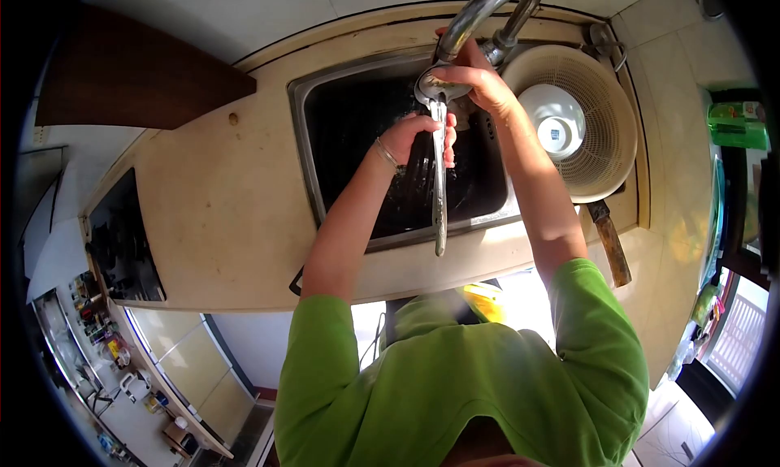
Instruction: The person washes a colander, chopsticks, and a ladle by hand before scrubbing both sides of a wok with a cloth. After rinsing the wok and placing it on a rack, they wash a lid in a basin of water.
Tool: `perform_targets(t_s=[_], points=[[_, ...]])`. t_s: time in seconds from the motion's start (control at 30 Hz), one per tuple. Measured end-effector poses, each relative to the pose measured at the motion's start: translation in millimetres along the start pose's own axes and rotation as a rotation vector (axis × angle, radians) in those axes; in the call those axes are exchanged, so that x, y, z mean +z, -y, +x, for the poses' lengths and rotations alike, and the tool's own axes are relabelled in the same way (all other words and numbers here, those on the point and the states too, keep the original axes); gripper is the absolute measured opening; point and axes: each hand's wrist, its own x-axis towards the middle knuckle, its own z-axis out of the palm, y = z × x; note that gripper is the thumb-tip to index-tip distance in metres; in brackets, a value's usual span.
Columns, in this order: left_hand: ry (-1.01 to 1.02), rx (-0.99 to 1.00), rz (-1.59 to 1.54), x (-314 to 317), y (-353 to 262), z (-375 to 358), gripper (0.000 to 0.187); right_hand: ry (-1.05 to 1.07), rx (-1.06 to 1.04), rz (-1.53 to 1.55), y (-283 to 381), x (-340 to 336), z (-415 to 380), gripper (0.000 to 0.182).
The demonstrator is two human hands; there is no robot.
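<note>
A long-handled metal ladle (439, 199) slants over the sink (357, 69), its head up under the tap (479, 16) and its handle toward me. My right hand (479, 81) grips the round head, with the thumb on top and some fingers hidden behind. Lower down, my left hand (422, 136) has its thumb and fingers closed about the upper handle, and a bracelet circles that wrist. Water seems to run from the tap over the head, and splashes show in the dark basin.
Right of the sink stands a beige colander (613, 118) with a white bowl (554, 119) in it. A wooden-handled knife (611, 244) lies near the counter's front edge, partly under the colander. Worktop (219, 207) extends left toward a black hob (122, 239). A dark brown panel (138, 69) juts in at upper left.
</note>
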Motion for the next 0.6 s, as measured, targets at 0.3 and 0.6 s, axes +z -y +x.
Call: perform_targets(t_s=[0.3,0.6], points=[[-0.219,0.054,0.485,-32.8,-30.9,20.3,0.016,0.045,0.017,-0.100,-16.6,0.1,-1.4,0.084],[-0.287,0.201,0.583,-42.3,-25.0,39.2,0.022,-0.101,-0.026,0.255,-72.9,-48.1,-8.8,0.068]])
